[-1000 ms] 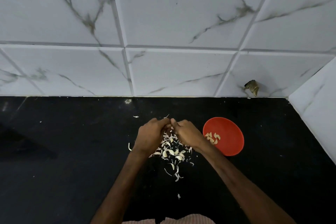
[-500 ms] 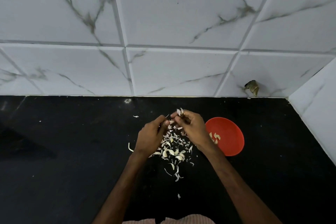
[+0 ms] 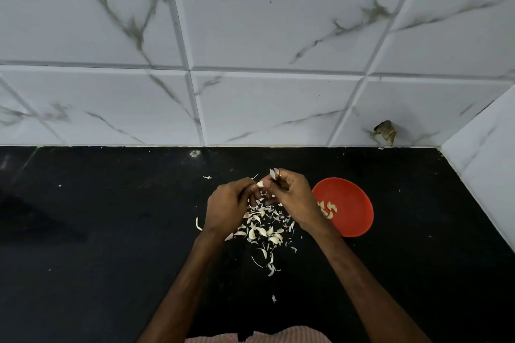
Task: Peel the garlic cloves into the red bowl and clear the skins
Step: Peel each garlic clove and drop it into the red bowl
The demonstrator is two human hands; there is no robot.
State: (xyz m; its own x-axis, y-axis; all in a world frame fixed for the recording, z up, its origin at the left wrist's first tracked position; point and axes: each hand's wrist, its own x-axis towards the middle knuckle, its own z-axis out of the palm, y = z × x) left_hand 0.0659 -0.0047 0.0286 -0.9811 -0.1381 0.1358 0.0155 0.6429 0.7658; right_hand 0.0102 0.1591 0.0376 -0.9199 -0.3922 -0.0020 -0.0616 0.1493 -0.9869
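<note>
Round red plastic bowl [image 3: 355, 200] sits right of the hands on the matte black countertop [image 3: 83, 231]. A few pale, curved peeled cloves [image 3: 329, 208] lie at its left side.

Left hand [image 3: 228, 209], fingers curled, pinches a small pale garlic clove [image 3: 260, 184]. Right hand [image 3: 292, 198] fingertips clamp a thin papery skin flake [image 3: 274, 172] just beyond it.

Loose heap of dry white skins [image 3: 262, 231] lies beneath both hands. Glossy white veined wall tiles [image 3: 264, 22] stand at the far side.

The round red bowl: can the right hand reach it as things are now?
Probably yes. The right hand is beside the round red bowl with nothing between them, though its fingers pinch pale garlic skin.
</note>
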